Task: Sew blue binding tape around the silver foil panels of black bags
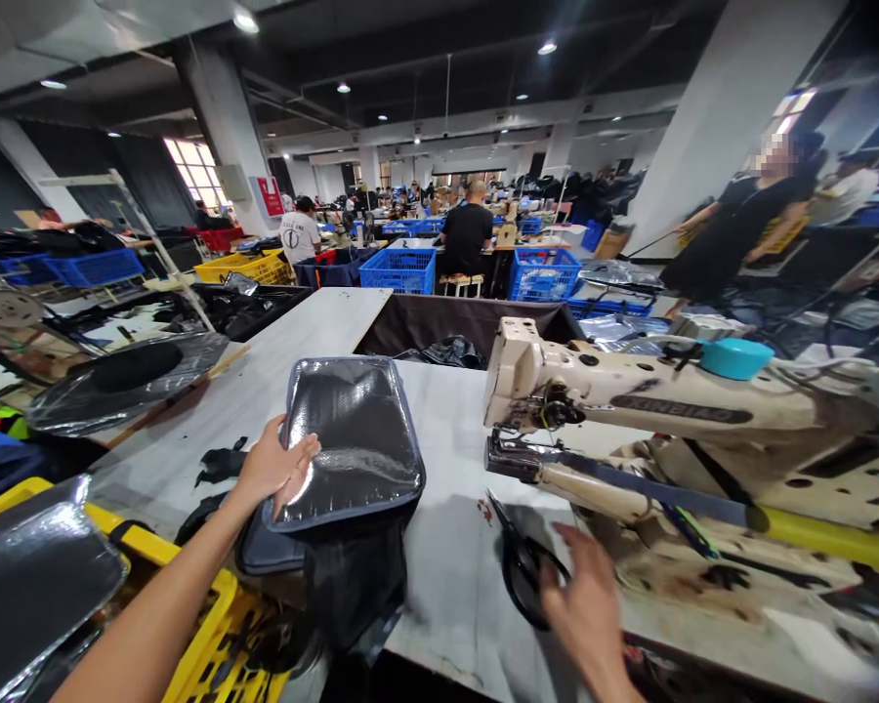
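Note:
A rectangular bag piece with a shiny silver lining and dark piped edge point(352, 439) lies on the pale table, its black fabric point(355, 586) hanging over the front edge. My left hand point(282, 464) rests on its left side, fingers stretched out over the silver surface. Under it sits another dark-edged piece point(271, 549). To the right, black-handled scissors point(520, 557) lie on the tabletop, blades pointing away from me. My right hand point(586, 596), slightly blurred, is at their handles with fingers apart; whether it touches them I cannot tell.
A cream sewing machine point(630, 391) with a cylindrical arm takes up the right side, a turquoise cup-like object point(736, 358) on top. A yellow crate point(220, 625) with silver-lined panels point(36, 576) stands lower left. A dark fabric bin point(476, 317) lies beyond the table. Several people work farther off.

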`<state>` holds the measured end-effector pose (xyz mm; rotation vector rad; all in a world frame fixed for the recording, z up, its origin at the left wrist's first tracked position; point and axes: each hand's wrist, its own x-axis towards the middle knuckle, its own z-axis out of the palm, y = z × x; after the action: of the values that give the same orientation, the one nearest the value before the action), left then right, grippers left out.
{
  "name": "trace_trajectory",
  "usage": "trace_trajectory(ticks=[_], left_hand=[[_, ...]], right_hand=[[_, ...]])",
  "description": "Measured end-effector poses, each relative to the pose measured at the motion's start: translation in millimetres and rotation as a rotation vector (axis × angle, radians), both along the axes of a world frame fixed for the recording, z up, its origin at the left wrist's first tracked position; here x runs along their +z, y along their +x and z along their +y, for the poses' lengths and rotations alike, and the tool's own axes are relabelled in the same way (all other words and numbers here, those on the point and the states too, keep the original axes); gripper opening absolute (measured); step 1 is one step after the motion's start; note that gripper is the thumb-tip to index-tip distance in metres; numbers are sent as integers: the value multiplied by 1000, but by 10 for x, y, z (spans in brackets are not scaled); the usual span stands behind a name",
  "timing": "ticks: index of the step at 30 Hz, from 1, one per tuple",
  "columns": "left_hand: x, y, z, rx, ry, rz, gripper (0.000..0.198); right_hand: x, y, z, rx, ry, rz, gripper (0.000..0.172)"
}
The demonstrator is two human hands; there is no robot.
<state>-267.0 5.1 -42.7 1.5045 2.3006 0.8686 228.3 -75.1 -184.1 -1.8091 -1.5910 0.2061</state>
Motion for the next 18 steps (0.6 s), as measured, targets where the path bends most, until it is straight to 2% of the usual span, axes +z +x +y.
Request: trace_trajectory(ticks=[3, 5, 7, 10, 12, 14, 18], left_hand=[[-3, 8, 1, -2, 14, -38, 84], [-25, 9, 11, -4, 15, -50, 85], [-65, 8, 28, -14, 25, -57, 85], [-143, -5, 60, -28, 52, -64, 82], [-186, -21, 80, -33, 53, -78, 83], [-208, -37, 94, -41, 48, -90, 85], [-193, -40, 95, -42, 47, -75, 86]], right_hand=[[-266, -238, -60, 83, -212, -109, 61], [-351, -248, -101, 91, -360, -147, 68], [-367, -187, -137, 84, -471, -151, 74], [-312, -130, -182, 45, -549, -104, 79], [-239, -184, -209, 33, -560, 54, 70], [-130, -319, -240, 110, -552, 346, 59], [224, -726, -238, 443, -651, 994, 72]])
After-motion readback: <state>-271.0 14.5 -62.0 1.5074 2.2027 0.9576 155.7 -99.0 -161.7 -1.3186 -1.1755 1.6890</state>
